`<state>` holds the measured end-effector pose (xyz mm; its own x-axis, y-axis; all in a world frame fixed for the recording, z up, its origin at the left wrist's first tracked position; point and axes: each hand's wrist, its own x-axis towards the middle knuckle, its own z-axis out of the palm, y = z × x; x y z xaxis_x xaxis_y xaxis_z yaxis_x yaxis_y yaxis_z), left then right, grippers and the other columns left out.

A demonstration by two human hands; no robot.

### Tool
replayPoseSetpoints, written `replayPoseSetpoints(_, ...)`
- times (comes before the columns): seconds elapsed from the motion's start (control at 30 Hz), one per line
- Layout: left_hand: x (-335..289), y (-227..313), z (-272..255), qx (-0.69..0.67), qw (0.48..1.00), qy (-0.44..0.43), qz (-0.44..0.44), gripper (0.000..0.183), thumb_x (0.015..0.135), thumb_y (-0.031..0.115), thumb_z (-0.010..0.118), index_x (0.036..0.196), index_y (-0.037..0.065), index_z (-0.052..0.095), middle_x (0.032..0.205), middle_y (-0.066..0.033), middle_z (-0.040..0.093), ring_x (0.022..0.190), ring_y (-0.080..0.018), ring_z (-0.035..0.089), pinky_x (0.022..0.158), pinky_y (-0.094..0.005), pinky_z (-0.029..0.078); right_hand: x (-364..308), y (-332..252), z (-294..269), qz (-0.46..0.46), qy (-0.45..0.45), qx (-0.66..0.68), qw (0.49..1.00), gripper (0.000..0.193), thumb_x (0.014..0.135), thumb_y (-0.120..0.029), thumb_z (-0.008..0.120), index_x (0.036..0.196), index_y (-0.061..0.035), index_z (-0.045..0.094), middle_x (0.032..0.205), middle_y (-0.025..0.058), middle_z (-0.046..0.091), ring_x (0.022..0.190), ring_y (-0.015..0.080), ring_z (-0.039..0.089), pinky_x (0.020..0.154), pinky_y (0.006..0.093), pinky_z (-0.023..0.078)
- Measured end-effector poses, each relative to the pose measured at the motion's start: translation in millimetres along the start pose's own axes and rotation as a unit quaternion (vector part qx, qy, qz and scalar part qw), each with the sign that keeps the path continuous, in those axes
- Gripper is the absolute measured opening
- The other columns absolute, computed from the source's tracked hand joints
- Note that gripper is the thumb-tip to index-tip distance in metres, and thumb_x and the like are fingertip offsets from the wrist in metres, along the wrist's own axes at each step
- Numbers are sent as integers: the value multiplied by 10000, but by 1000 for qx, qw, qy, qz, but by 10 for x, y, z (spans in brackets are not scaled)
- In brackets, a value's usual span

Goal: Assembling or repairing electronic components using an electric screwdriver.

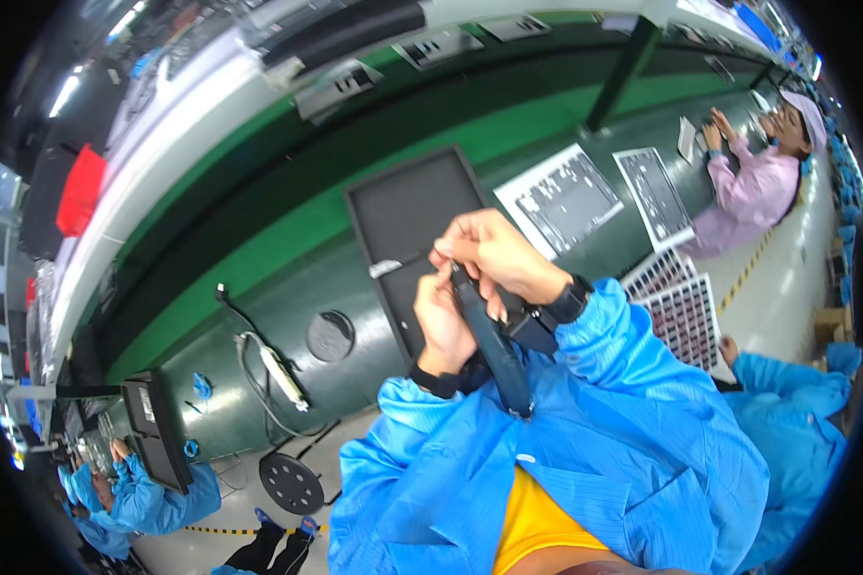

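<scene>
A long dark device (pixel 490 343) slants in front of my chest, its near end against my blue jacket. My left hand (pixel 443 324) is closed around the side of its far part. My right hand (pixel 504 255) is closed too, its fingers curled about the far end, with thumb and fingertip pinched beside the left fingertips. Whether a small piece sits in that pinch is too fine to see. Just beyond the hands lies a black shallow tray (pixel 414 203), with a small whitish piece (pixel 385 268) on it.
On the green bench are a round dark disc (pixel 331 335), a cabled tool (pixel 280 376) and printed sheets (pixel 571 196). White gridded trays (pixel 683 316) stand at my right. A stool (pixel 291 483) is at lower left. Co-workers sit on both sides, one in pink (pixel 753 182).
</scene>
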<state>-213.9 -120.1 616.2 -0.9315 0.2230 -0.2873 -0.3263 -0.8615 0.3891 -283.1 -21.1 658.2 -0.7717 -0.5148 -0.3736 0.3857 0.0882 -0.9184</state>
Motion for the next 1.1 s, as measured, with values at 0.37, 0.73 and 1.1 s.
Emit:
replayPoseSetpoints(0.37, 104, -220, -48, -24, 999, -8, -33, 335, 857, 382, 298, 849, 86, 455, 673, -68, 473, 517, -197, 453, 478, -306, 376, 0, 163, -184, 32, 68, 3, 997, 200, 859, -149, 560, 809, 44, 562, 817, 94, 628, 501, 58, 509, 399, 199, 452)
replayPoseSetpoints(0.73, -48, -769, -230, -73, 995, 31, -61, 346, 922, 437, 361, 906, 106, 459, 666, -13, 392, 531, -115, 355, 497, -247, 349, -1295, 917, -1290, -27, 92, -35, 995, 302, 878, -242, 568, 999, 33, 603, 1037, 111, 627, 929, 141, 586, 852, 289, 450)
replayPoseSetpoints(1.1, 62, -2575, -542, 390, 897, 35, -205, 410, 949, 361, 390, 1229, 65, 428, 1084, -87, 564, 973, -184, 535, 889, -358, 416, -2826, 2439, -1112, 168, 182, 298, 922, 508, 788, -227, 676, 1147, 5, 402, 673, 33, 542, 464, 85, 518, 416, 211, 412)
